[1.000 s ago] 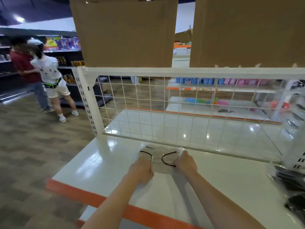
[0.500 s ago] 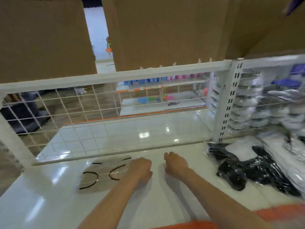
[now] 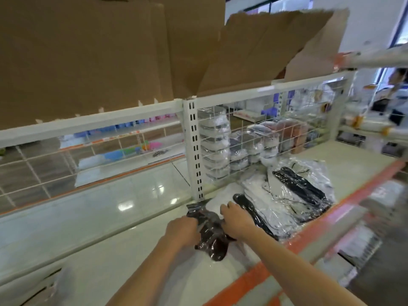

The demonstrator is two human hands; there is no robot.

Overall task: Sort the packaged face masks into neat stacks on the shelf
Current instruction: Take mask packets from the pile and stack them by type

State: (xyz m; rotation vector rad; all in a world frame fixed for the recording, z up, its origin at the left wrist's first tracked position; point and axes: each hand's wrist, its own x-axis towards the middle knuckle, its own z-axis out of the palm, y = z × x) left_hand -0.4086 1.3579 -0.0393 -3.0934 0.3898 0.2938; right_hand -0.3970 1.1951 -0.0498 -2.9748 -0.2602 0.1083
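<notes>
Only the person's two forearms and hands show, entering from the bottom edge of the frame and running up toward its centre. Both arms are bare as far as they are seen: no sleeve, cuff or glove covers them anywhere in view. The left hand (image 3: 183,230) sits just left of centre, and its wrist carries no watch, band or bracelet. The right hand (image 3: 237,221) sits just right of centre, and its wrist is equally unadorned. No ring is visible on the fingers that show, though motion blur softens fine detail.
</notes>
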